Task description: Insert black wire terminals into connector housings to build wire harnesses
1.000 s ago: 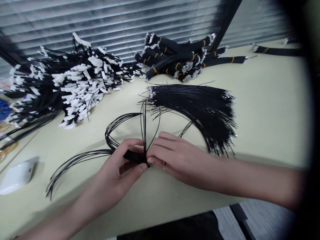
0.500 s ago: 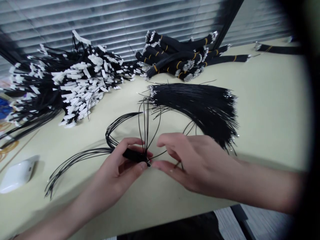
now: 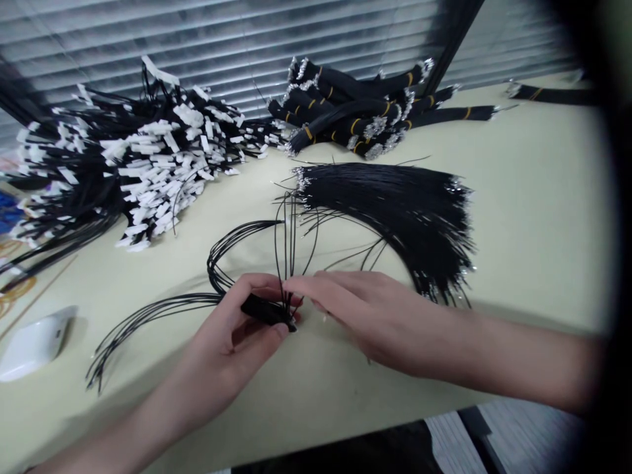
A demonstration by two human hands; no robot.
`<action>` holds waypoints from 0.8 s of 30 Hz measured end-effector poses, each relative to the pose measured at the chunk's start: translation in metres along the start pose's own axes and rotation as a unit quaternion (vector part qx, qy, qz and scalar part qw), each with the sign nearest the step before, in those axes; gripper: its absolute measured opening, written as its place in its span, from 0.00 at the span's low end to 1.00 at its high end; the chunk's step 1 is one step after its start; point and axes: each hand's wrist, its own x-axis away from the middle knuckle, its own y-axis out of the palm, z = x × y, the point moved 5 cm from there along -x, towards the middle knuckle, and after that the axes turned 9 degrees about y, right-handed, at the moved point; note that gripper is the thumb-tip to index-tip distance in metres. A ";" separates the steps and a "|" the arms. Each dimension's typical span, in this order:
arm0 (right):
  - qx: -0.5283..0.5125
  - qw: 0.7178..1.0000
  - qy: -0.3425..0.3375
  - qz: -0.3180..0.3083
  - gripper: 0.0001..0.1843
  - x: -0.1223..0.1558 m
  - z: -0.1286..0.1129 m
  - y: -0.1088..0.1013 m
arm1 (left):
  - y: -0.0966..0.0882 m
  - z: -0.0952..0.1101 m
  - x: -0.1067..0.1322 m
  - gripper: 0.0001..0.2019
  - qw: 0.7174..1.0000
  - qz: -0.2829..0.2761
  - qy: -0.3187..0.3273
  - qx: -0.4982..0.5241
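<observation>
My left hand (image 3: 241,349) is closed around a small black connector housing (image 3: 266,311), pinching its right end between thumb and fingers. Several thin black wires (image 3: 286,250) rise from that end in tall loops, while two bundles of black wires (image 3: 162,303) trail off to the left. Close by on the right is my right hand (image 3: 375,316), its index finger stretched to the wires at the housing. Its other fingers curl under the palm and are mostly hidden. A thin wire end shows below the palm, and the hand seems closed on black wire.
Behind my right hand lies a fanned bundle of cut black wires (image 3: 390,204) with metal-tipped ends. Farther back are banded wire bundles (image 3: 355,112). A heap of wires with white connectors (image 3: 158,158) fills the back left. A white case (image 3: 37,345) lies at the left.
My right hand has moved left and slightly up, bringing its index finger to the standing wires. My left hand still holds the connector housing in nearly the same place.
</observation>
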 end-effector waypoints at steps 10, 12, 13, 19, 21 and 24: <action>-0.091 0.995 0.043 -0.013 0.13 -0.004 0.000 0.001 | 0.000 -0.001 0.001 0.11 1.000 0.010 0.001 0.013; -0.098 0.993 0.071 -0.012 0.10 -0.003 0.004 0.001 | -0.001 -0.001 0.001 0.11 1.000 0.016 0.000 0.004; -0.099 0.992 0.079 -0.010 0.09 -0.002 0.005 0.002 | -0.001 -0.001 0.002 0.11 1.000 0.017 0.001 -0.003; -0.082 0.995 0.048 -0.001 0.20 0.002 0.007 0.003 | -0.002 0.000 0.001 0.10 0.999 0.017 0.015 -0.023; -0.068 0.997 0.029 -0.010 0.19 0.001 0.007 0.004 | -0.003 0.001 0.002 0.11 0.999 0.025 0.017 -0.035; -0.034 0.999 0.000 -0.009 0.14 -0.001 0.006 0.007 | -0.003 0.001 0.002 0.11 0.998 0.032 0.017 -0.049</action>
